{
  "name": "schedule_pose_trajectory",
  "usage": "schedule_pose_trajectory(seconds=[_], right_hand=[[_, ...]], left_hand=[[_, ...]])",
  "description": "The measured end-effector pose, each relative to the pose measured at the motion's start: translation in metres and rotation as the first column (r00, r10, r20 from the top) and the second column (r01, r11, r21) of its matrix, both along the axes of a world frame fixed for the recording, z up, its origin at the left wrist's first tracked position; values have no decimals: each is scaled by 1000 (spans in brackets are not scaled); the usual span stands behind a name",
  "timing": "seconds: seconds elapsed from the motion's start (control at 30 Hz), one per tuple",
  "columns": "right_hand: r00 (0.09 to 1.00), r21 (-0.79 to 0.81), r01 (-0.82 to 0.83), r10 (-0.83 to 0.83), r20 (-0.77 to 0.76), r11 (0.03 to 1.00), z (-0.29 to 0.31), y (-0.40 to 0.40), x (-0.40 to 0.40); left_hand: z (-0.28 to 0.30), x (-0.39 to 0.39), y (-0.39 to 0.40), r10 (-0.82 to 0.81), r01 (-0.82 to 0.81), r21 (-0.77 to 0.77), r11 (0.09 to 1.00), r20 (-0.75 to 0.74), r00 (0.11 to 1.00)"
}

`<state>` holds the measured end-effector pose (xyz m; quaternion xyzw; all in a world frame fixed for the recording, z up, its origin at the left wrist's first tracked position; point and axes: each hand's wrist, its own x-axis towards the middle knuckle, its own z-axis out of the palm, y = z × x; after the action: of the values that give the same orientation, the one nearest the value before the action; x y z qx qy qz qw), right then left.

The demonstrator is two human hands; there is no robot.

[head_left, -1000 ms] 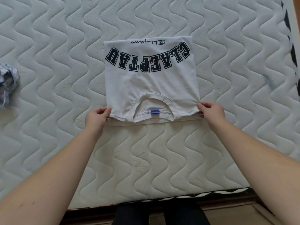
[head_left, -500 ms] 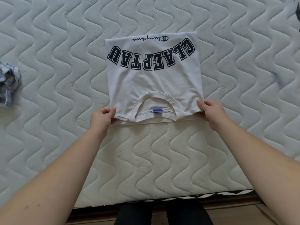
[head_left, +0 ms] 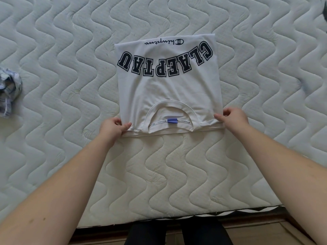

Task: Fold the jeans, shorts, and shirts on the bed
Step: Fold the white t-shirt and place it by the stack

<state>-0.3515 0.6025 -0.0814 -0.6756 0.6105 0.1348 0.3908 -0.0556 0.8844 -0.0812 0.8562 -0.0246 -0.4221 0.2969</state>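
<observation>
Your left hand [head_left: 113,128] pinches the near left corner of the folded white shirt [head_left: 168,89], and your right hand [head_left: 233,119] pinches the near right corner. The shirt lies flat mid-bed [head_left: 62,59], collar toward you, a crumpled garment [head_left: 8,92] well apart at left.

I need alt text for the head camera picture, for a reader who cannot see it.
Two bare hands pinch the near corners of a folded white T-shirt on a quilted mattress: left hand, right hand. Its dark block lettering appears upside down. A crumpled checked garment lies at the left edge.
</observation>
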Motion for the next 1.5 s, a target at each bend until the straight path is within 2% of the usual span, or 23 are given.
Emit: schedule_pose_trajectory(seconds=[0.07,0.17,0.3,0.47,0.57,0.67,0.83,0.93,1.03,1.13,1.33,1.5], right_hand=[[999,23,-33,34,-15,999,4,-3,-1],[998,9,-53,53,-34,999,9,-6,-2],[1000,46,-17,17,2,999,6,2,-11],[998,67,-40,37,41,997,3,25,-21],[997,69,-69,67,27,995,4,28,-24],[998,60,-57,56,17,997,4,31,-23],[999,42,-17,19,-41,999,2,45,-19],[996,82,63,-57,-65,995,6,61,-20],[980,129,194,-187,-67,972,12,102,-20],[934,262,346,-357,-5,901,14,158,-8],[830,414,510,-557,-8,754,18,272,32],[760,465,581,-650,-16,668,18,331,68]], left_hand=[[1,0,-1,-36,36,18,999,-4,999],[-2,-3,3,-89,84,59,995,86,992],[-4,-7,12,-86,69,102,992,176,981],[-9,-18,23,103,-102,55,993,-13,995],[-14,-17,24,39,-41,67,997,28,999],[-19,-12,30,18,-18,56,998,4,1000],[-17,-9,48,55,-95,-156,983,-240,969],[-13,-2,53,96,-158,-190,969,-298,950],[-7,24,57,115,-161,-206,965,-221,969],[-1,59,59,151,-189,-228,955,-175,973],[-7,124,71,41,-48,-221,974,-36,999],[-13,164,70,-43,49,-210,976,35,998]])
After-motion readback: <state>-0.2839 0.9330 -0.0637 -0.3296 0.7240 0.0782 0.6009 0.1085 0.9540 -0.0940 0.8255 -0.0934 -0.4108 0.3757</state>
